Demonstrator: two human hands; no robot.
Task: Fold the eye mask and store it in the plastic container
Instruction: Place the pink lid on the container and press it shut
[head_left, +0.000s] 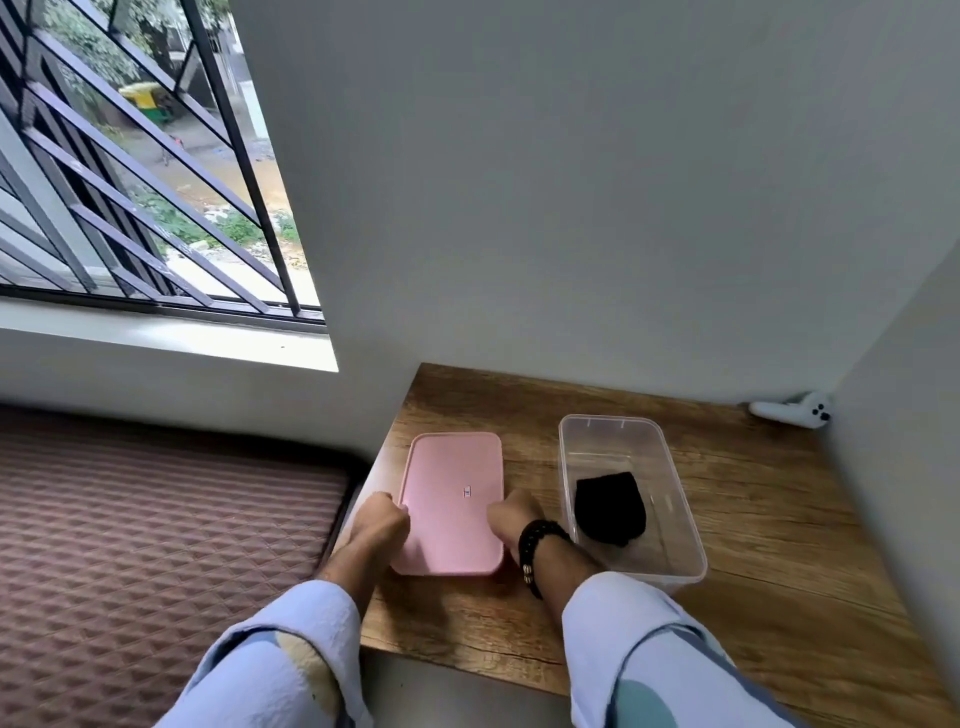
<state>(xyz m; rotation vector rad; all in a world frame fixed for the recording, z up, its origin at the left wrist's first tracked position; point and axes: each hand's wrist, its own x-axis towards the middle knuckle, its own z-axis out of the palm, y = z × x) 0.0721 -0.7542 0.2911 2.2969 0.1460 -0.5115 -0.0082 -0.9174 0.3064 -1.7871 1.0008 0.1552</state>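
Note:
A folded black eye mask (610, 508) lies on the bottom of a clear plastic container (675, 499) standing open on the wooden table. To its left a pink lid (452, 483) lies flat on the table. My left hand (382, 519) grips the lid's left edge with curled fingers. My right hand (511, 517), with a black bead bracelet on the wrist, grips the lid's right edge, between lid and container.
The wooden table (753, 519) sits in a wall corner. A small white toy-like object (792, 410) lies at the back right corner. A patterned mattress (156, 519) lies left of the table, below a barred window (130, 171).

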